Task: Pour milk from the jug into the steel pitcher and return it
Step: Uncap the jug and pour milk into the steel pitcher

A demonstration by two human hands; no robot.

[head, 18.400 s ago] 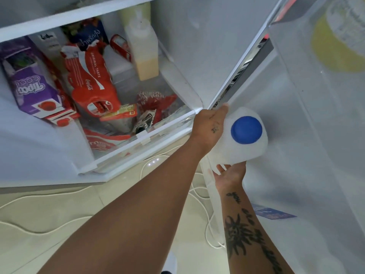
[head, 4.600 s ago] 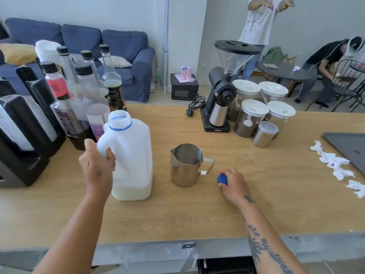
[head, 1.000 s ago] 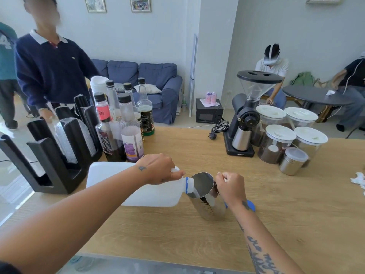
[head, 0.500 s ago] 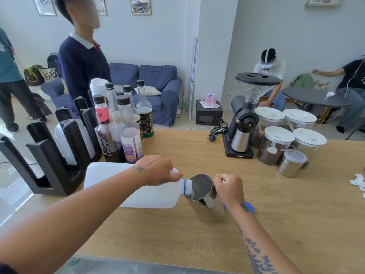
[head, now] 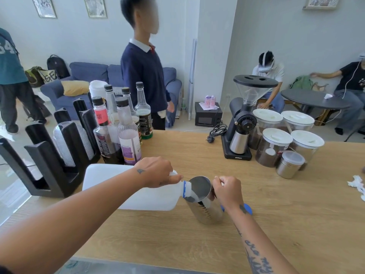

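The white plastic milk jug (head: 110, 180) lies almost level above the wooden counter (head: 296, 224), its open blue-ringed mouth over the rim of the steel pitcher (head: 205, 206). My left hand (head: 158, 172) grips the jug near its neck. My right hand (head: 227, 189) holds the pitcher by its handle on the right and tilts it toward the jug. White milk shows at the jug's mouth inside the pitcher. The jug's blue cap (head: 247, 209) lies on the counter behind my right wrist, partly hidden.
Several syrup bottles (head: 126, 135) and a black cup holder (head: 49, 155) stand at the left. A coffee grinder (head: 243, 119), lidded jars (head: 274, 147) and a steel canister (head: 289, 164) stand at the back right. Crumpled tissue (head: 357, 184) lies far right. A person (head: 144, 76) stands beyond the counter.
The jug and pitcher have stayed almost still, mouth to rim. The person behind the counter has walked further to the right.
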